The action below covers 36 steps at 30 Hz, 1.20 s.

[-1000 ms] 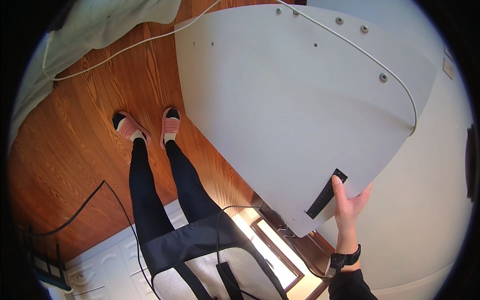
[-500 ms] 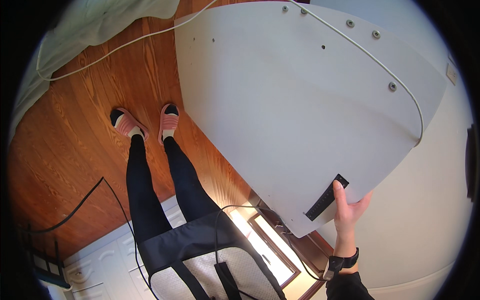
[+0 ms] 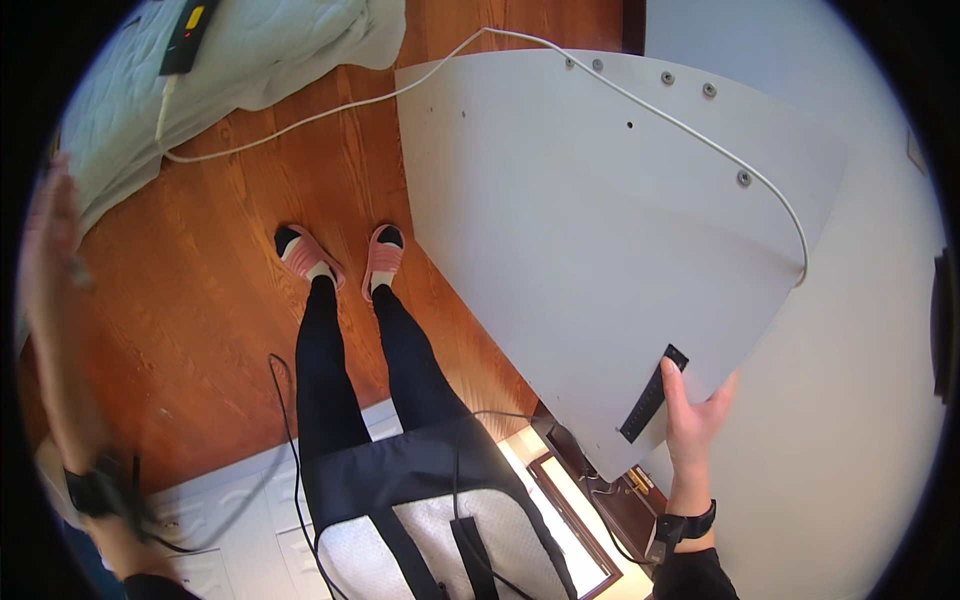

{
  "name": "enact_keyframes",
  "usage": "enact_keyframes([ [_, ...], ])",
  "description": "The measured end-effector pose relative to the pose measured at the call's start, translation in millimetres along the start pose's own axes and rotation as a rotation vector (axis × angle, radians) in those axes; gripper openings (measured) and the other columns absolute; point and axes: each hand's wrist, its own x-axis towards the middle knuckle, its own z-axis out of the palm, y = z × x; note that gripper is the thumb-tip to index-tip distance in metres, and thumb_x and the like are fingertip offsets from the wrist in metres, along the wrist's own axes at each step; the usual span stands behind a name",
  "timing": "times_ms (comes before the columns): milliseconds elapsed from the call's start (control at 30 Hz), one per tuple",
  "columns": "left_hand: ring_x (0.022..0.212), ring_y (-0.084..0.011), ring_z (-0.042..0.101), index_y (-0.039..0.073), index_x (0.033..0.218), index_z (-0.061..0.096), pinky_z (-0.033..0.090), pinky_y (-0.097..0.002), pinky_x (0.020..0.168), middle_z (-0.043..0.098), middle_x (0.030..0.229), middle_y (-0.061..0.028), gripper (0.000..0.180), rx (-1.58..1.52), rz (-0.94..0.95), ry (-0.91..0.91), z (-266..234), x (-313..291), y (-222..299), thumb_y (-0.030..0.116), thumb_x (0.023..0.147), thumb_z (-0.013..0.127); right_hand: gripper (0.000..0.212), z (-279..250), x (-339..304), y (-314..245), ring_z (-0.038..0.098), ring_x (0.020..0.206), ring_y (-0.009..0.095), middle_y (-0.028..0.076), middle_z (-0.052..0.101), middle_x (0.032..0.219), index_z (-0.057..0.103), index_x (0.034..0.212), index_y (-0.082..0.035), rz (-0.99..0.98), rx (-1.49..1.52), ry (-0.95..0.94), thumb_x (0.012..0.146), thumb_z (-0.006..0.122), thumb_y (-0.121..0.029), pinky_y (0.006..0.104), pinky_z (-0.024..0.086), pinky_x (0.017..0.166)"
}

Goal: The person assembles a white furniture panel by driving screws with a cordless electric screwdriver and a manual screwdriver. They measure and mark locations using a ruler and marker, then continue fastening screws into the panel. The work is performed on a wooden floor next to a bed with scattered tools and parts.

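Observation:
A big white panel [image 3: 600, 240] with round metal fittings along its far edge stands before me, leaning on the right. My right hand [image 3: 695, 415] grips its near right edge, closed on it. The thumb lies on the face, at the upper end of a black slotted strip [image 3: 652, 395]; the other fingers are mostly hidden behind the edge. My left hand [image 3: 55, 220] is raised at the far left rim of the picture, smeared by motion. Its fingers and anything in them cannot be made out. A white cable [image 3: 690, 125] lies across the panel's far part.
The cable runs to a black device [image 3: 190, 35] on a pale quilted cover [image 3: 270, 70]. Pink slippers [image 3: 310, 255] are on my feet on the wooden floor [image 3: 210, 300]. White cabinet doors [image 3: 235, 550] and a lit dark-framed piece [image 3: 575, 510] stand nearby. A black cord [image 3: 293, 450] hangs beside my leg.
My left arm has come into view at the left. The view has shifted, so floor and feet appear farther right and the black device now shows. My right hand keeps its grip.

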Motion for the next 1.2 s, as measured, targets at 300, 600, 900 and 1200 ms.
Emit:
enact_keyframes([
  [300,0.07,-0.003,0.052,0.002,0.097,0.067,0.043,-0.0213,0.06,0.059,0.073,0.0023,0.021,-0.768,-0.442,-1.231,140,-389,125,0.021,0.089,0.072,0.055,4,2,14,0.054,0.109,0.021,0.012,0.056,0.121,0.044,0.134,0.004,-0.098,-0.027,0.022,0.087,0.071,-0.007,0.0328,0.042,0.097],
  [600,0.075,-0.0021,0.052,0.003,0.104,0.057,0.047,-0.0181,0.064,0.056,0.081,0.0022,0.034,-1.127,-0.629,-1.033,165,-493,148,0.01,0.081,0.08,0.039,10,2,1,0.057,0.099,0.016,0.008,0.061,0.109,0.054,0.123,0.003,-0.119,0.037,0.061,0.088,0.068,-0.007,0.0286,0.041,0.093],
  [900,0.074,-0.003,0.052,0.002,0.102,0.056,0.049,-0.0187,0.063,0.053,0.08,0.0019,0.039,-1.187,-0.547,-0.998,168,-487,142,0.013,0.077,0.084,0.044,21,2,-10,0.056,0.097,0.015,0.008,0.058,0.11,0.049,0.127,0.004,-0.17,0.073,0.08,0.088,0.068,-0.001,0.0279,0.044,0.087],
  [1200,0.062,-0.0085,0.049,0.0,0.1,0.052,0.044,-0.0233,0.054,0.053,0.079,-0.003,0.041,-1.178,-0.406,-0.911,174,-492,140,0.016,0.078,0.083,0.045,20,0,-10,0.056,0.1,0.016,0.009,0.058,0.113,0.048,0.129,0.004,-0.17,0.057,0.08,0.089,0.067,-0.003,0.0283,0.043,0.091],
])
